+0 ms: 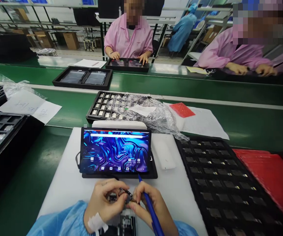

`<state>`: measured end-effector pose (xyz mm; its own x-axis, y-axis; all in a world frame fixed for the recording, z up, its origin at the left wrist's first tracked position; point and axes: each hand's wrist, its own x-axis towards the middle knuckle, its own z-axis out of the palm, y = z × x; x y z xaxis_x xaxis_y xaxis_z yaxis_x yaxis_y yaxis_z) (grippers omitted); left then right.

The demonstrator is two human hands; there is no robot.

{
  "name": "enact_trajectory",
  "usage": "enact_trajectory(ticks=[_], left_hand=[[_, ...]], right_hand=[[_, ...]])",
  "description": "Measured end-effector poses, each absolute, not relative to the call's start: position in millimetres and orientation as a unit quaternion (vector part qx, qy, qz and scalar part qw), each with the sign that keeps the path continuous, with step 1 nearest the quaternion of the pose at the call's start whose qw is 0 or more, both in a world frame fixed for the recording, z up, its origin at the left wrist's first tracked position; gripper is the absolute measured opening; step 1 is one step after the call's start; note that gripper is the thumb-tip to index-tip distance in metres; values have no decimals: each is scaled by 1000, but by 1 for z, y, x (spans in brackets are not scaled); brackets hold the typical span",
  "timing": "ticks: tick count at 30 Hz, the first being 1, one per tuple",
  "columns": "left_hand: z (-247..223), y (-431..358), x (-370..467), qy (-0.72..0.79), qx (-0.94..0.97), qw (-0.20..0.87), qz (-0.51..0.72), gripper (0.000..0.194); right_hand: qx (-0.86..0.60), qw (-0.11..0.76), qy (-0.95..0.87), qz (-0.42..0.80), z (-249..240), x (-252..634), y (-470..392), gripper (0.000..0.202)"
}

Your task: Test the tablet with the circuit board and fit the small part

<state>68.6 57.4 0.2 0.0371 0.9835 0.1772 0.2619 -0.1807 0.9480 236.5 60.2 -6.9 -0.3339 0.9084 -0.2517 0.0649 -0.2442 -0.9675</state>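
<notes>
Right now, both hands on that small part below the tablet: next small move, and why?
Probably lower the small part onto the open board just beneath it. Both the left hand and right hand pinch it above that board, the blue pen tucked in the right hand.

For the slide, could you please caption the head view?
Both hands, left hand and right hand, pinch a small dark part before a lit tablet; right also holds a blue pen.
</notes>
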Motion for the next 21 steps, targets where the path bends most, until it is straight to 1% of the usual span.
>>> enact_trajectory(ticks=[3,7,11,15,17,19,21], left_hand=[[4,58,70,493,638,362,468,14],[7,59,72,474,647,375,466,15],[5,59,72,491,607,374,501,15],[4,57,74,519,524,419,529,18],[6,55,76,543,469,441,539,16],[10,54,78,561,420,466,540,13],[13,53,79,569,393,489,532,10]], right_hand=[[-463,335,-517,637,-2,234,62,13],[-452,339,-499,657,-4,233,63,15],[-450,417,-478,629,-6,234,63,25],[-376,472,-492,628,-11,238,60,35],[-365,486,-486,628,-14,239,58,29],[-394,500,-454,623,-18,239,56,22],[-423,488,-432,629,-20,238,55,24]])
